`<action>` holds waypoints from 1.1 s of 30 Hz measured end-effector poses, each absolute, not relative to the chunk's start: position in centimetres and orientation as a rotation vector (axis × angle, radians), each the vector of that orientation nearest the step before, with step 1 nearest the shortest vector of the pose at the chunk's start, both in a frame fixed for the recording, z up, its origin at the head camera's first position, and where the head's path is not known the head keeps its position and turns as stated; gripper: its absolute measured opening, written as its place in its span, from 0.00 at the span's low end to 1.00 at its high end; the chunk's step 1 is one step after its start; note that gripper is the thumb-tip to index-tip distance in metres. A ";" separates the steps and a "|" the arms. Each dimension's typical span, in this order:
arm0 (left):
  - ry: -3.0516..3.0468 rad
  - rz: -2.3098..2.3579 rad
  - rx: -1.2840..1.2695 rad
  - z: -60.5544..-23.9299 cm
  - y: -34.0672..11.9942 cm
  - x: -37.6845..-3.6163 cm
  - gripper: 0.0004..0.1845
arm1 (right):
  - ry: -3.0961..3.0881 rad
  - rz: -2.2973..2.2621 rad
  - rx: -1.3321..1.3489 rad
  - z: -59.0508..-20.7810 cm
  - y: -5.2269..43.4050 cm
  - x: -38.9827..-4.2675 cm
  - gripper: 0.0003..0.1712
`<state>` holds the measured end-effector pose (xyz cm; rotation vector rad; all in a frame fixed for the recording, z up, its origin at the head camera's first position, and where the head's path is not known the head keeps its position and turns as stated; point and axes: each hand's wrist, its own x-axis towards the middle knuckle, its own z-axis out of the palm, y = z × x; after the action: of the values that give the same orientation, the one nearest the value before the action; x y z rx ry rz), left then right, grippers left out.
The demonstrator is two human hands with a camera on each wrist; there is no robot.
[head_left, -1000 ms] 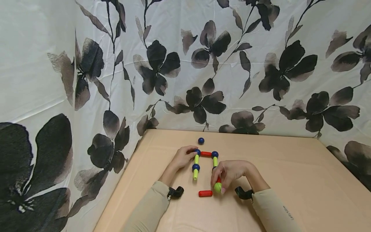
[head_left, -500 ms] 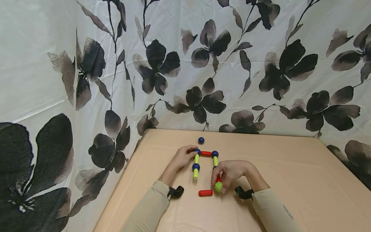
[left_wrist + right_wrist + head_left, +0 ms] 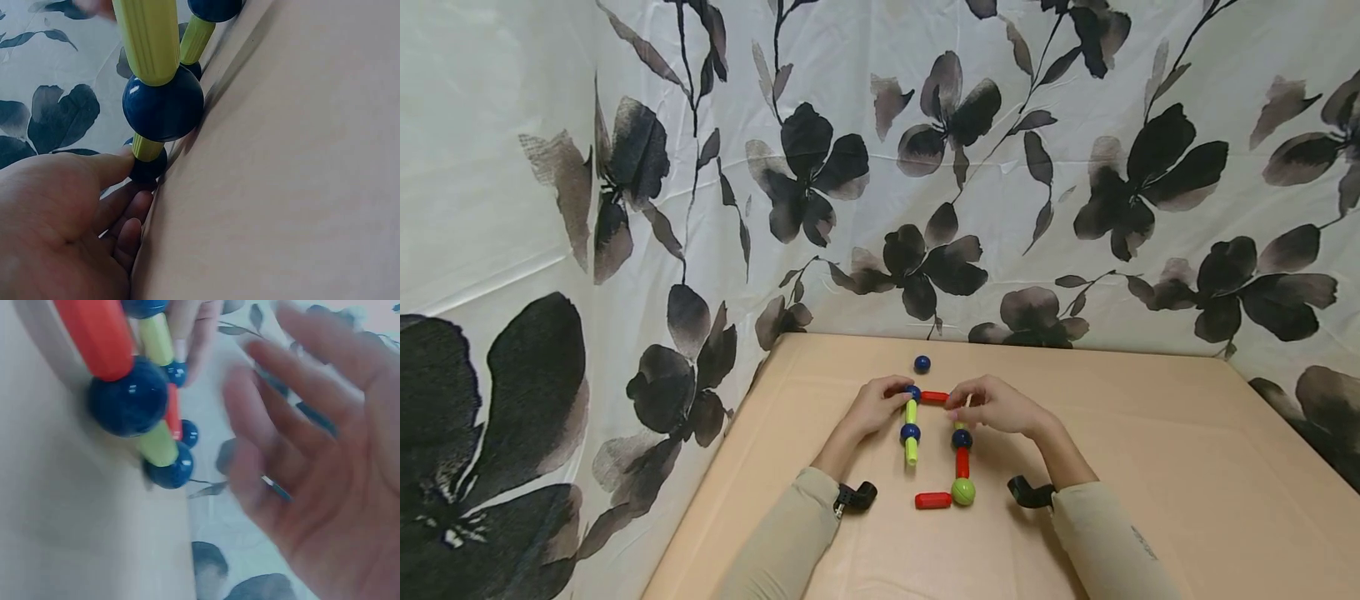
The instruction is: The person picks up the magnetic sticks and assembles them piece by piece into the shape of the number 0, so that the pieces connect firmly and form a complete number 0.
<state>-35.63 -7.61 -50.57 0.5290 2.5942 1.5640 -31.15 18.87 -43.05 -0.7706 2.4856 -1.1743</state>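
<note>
Magnetic rods and balls lie joined in an open frame on the table. My left hand (image 3: 874, 408) pinches the blue ball (image 3: 913, 392) at the far left corner. From it run yellow-green rods (image 3: 150, 37) with another blue ball (image 3: 164, 103) between them, and a red rod (image 3: 934, 397) along the far side. My right hand (image 3: 1003, 408) hovers by the far right corner, fingers loosely bent and blurred, apart from the blue ball (image 3: 172, 465) there. Down the right side come a blue ball (image 3: 962, 437), a red rod (image 3: 962, 463) and a lime ball (image 3: 963, 492).
Another red rod (image 3: 932, 500) lies at the front, its right end at the lime ball. A loose blue ball (image 3: 922, 363) sits beyond the frame near the far edge of the table (image 3: 1150, 467). A floral curtain (image 3: 1045, 208) hangs behind.
My right hand has let go of the right side's red rod and lime ball and moved away from me to the far right corner. The left hand stays on its blue ball.
</note>
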 end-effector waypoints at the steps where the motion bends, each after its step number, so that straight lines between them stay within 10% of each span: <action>1: 2.595 1.563 0.536 -50.6 -7.6 -35.6 0.18 | 2.562 -1.211 -0.731 -43.3 18.8 -31.6 0.15; 33: 2.598 1.558 0.542 -50.6 -7.6 -35.6 0.17 | 2.500 -1.646 -0.444 -50.3 20.0 -34.5 0.17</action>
<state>-35.56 -7.57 -50.55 0.5425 2.5977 1.5577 -34.53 19.98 -50.32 -0.4444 2.5003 -1.6456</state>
